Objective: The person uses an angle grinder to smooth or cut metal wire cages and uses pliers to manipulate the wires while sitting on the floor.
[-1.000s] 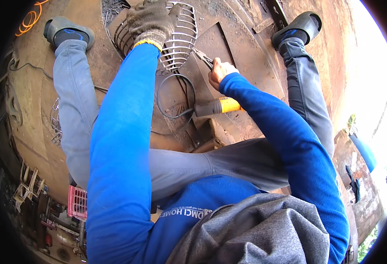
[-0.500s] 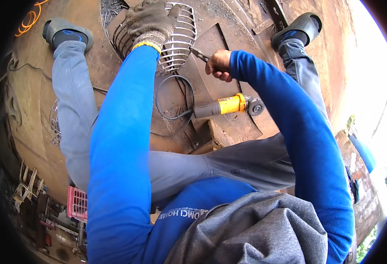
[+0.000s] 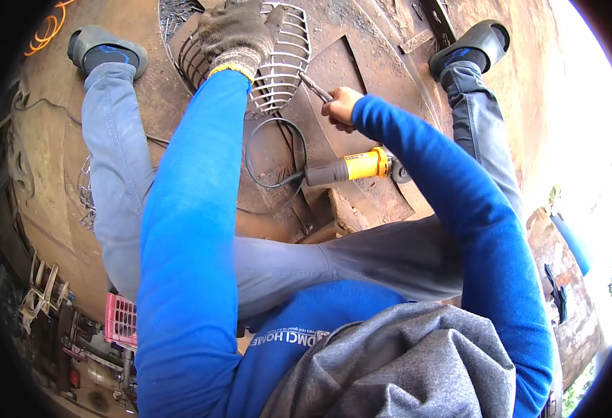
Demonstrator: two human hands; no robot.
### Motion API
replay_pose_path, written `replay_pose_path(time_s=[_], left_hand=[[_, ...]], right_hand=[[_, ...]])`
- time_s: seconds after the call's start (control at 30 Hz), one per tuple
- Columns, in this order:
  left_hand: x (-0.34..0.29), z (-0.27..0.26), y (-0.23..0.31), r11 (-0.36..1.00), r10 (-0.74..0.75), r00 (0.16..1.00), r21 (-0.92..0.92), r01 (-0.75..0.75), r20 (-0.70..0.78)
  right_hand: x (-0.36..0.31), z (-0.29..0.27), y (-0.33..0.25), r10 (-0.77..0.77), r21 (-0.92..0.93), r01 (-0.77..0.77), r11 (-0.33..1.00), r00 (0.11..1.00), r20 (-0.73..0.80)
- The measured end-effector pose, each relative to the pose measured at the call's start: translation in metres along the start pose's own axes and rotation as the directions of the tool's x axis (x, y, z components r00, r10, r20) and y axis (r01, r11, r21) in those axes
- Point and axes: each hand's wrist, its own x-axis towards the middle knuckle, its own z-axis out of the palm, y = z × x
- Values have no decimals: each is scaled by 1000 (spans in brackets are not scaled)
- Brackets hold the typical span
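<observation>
A cage of curved metal bars rests on the brown metal floor plates at the top centre. Over its upper part lies my left hand, in a grey-brown knit glove, gripping the bars; its fingertips are partly cut off or hidden. My right hand is bare and closed round the handles of a pair of pliers. The jaws of the pliers meet the cage's right rim, on the end of a bar. Below the hands lies a yellow and black angle grinder, its disc partly behind my right sleeve.
A black cable loops beside the grinder. A wooden block sits below it. My slippered feet stand wide apart. At the lower left are a pink crate and metal parts; an orange hose coils at the upper left.
My right hand and forearm have shifted slightly left, and the pliers have turned a little at the rim. The sleeve now covers part of the grinder's disc. My left hand stays on the cage.
</observation>
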Motion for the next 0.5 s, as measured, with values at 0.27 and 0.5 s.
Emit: replay_pose_path(time_s=[0.27,0.5], left_hand=[[-2,-3,7,998,-56,998,39,56,-7],[-1,7,-4,1000,14,999,13,-13,-47]], right_hand=[[-30,-2,-11,-274,-641,-42,767,881,-386],[1,3,-6,-96,-356,54,933,990,-102]])
